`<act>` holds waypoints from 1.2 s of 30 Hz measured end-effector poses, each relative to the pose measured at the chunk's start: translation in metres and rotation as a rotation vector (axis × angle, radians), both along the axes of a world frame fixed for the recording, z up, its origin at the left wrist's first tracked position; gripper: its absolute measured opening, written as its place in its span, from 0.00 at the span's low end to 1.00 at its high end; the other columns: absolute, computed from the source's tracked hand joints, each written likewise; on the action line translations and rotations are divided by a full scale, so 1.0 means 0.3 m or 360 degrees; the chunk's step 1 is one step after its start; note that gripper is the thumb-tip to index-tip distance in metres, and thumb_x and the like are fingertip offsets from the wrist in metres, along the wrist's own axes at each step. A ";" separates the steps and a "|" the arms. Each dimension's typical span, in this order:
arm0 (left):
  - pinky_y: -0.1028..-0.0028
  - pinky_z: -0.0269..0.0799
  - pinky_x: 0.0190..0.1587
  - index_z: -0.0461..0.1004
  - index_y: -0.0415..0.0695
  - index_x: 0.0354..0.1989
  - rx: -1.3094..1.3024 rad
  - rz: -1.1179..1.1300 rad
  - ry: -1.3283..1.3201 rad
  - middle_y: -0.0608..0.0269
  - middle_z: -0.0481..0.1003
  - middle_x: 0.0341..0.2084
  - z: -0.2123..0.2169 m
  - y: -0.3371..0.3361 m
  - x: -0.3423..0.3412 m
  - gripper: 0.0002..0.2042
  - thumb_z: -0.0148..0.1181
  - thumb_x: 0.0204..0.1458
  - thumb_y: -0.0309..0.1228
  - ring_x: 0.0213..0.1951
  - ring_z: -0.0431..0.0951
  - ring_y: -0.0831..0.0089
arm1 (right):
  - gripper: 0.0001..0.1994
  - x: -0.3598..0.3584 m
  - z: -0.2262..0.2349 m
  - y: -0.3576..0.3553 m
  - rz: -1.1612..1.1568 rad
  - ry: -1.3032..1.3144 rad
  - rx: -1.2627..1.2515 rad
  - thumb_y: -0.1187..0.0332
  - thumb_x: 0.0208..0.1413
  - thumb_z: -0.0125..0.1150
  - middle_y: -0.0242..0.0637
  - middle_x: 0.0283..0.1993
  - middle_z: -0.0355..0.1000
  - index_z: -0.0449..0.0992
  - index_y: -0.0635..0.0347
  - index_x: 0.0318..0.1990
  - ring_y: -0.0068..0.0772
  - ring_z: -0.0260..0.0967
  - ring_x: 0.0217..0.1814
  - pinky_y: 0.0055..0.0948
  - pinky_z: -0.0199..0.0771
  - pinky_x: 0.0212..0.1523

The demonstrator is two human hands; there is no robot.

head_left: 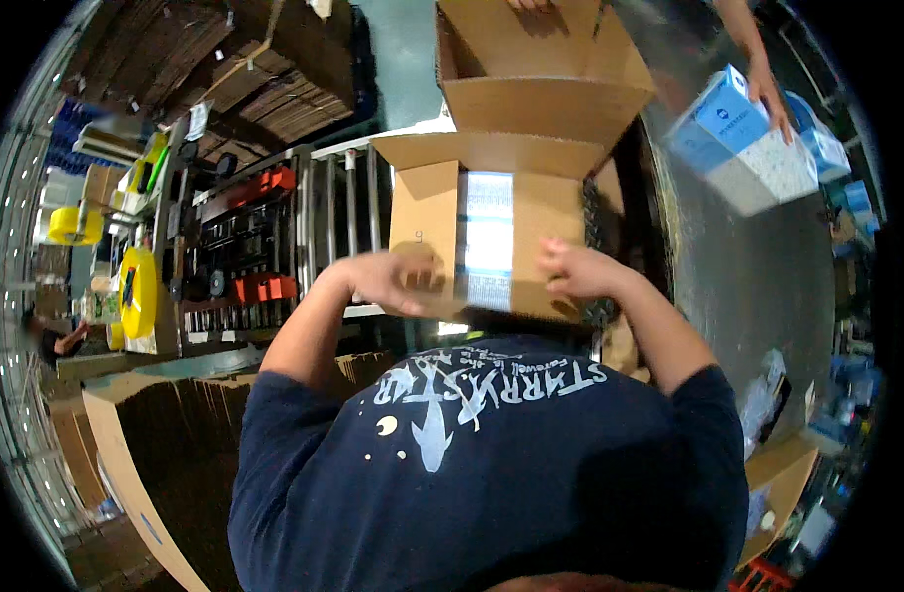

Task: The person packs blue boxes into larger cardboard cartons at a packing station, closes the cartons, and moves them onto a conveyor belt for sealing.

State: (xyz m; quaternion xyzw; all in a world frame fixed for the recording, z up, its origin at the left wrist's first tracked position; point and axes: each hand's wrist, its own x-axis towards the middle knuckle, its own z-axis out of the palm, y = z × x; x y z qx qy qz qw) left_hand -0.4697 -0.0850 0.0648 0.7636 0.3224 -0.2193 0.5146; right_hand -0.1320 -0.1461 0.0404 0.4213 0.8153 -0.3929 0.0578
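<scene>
A brown cardboard box [549,212] stands in front of me. Its two side flaps are folded inward, with a gap between them. White packages with fine dark print [489,227] show through that gap. My left hand [398,280] is over the near part of the left flap, its fingers blurred but apart and its thumb stretched out. Above the right flap is my right hand [578,267], fingers curled together; whatever they hold, if anything, is hidden. The far flap [501,151] of the box stands up.
Another open carton [546,104] adjoins the box, with a person's hand at its far edge. At right, another person's hand [768,99] rests on a blue and white package [733,123] on a dark surface [758,276]. Metal rollers [348,202] and yellow tape rolls [137,291] are at left.
</scene>
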 end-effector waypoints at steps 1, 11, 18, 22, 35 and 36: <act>0.64 0.53 0.59 0.53 0.43 0.60 0.0318 0.0086 -0.0037 0.47 0.52 0.60 -0.023 0.056 0.019 0.47 0.66 0.32 0.54 0.62 0.52 0.57 | 0.13 0.001 -0.058 0.055 0.0378 -0.0180 -0.0008 0.63 0.47 0.56 0.50 0.56 0.59 0.72 0.60 0.39 0.52 0.59 0.53 0.33 0.64 0.47; 0.65 0.52 0.59 0.54 0.41 0.58 0.1187 0.1311 -0.0529 0.41 0.50 0.59 -0.408 -0.034 -0.070 0.44 0.67 0.34 0.50 0.61 0.50 0.50 | 0.11 0.051 -0.109 0.204 -0.1007 0.0407 0.0946 0.66 0.54 0.48 0.48 0.33 0.69 0.72 0.63 0.30 0.47 0.66 0.38 0.39 0.64 0.37; 0.72 0.65 0.47 0.59 0.44 0.56 0.0061 0.1917 -0.1010 0.62 0.69 0.45 -0.390 0.151 -0.062 0.21 0.44 0.57 0.41 0.44 0.69 0.74 | 0.23 0.011 -0.396 0.075 -0.2175 0.1725 -0.1364 0.63 0.57 0.48 0.40 0.57 0.60 0.55 0.57 0.59 0.38 0.59 0.57 0.40 0.63 0.54; 0.72 0.62 0.51 0.59 0.42 0.56 -0.0300 0.2009 -0.1278 0.60 0.68 0.48 -0.346 0.371 -0.262 0.21 0.45 0.56 0.37 0.48 0.67 0.73 | 0.22 -0.238 -0.312 0.177 -0.2099 0.1937 -0.1618 0.62 0.57 0.48 0.39 0.55 0.62 0.56 0.56 0.58 0.38 0.62 0.54 0.39 0.67 0.49; 0.52 0.42 0.61 0.56 0.47 0.58 0.1817 0.1012 0.0498 0.52 0.52 0.60 -0.262 0.449 -1.066 0.31 0.47 0.48 0.50 0.62 0.47 0.53 | 0.35 -1.514 -0.348 0.693 -0.1716 0.1543 -0.0632 0.71 0.53 0.55 0.44 0.60 0.53 0.39 0.61 0.63 0.36 0.53 0.60 0.33 0.52 0.59; 0.53 0.42 0.61 0.56 0.47 0.58 0.1843 0.1089 0.0497 0.52 0.52 0.60 -0.270 0.455 -1.108 0.31 0.47 0.48 0.51 0.62 0.48 0.53 | 0.38 -1.551 -0.326 0.698 -0.1659 0.1669 -0.0712 0.72 0.52 0.55 0.44 0.61 0.51 0.36 0.59 0.64 0.36 0.52 0.60 0.33 0.52 0.59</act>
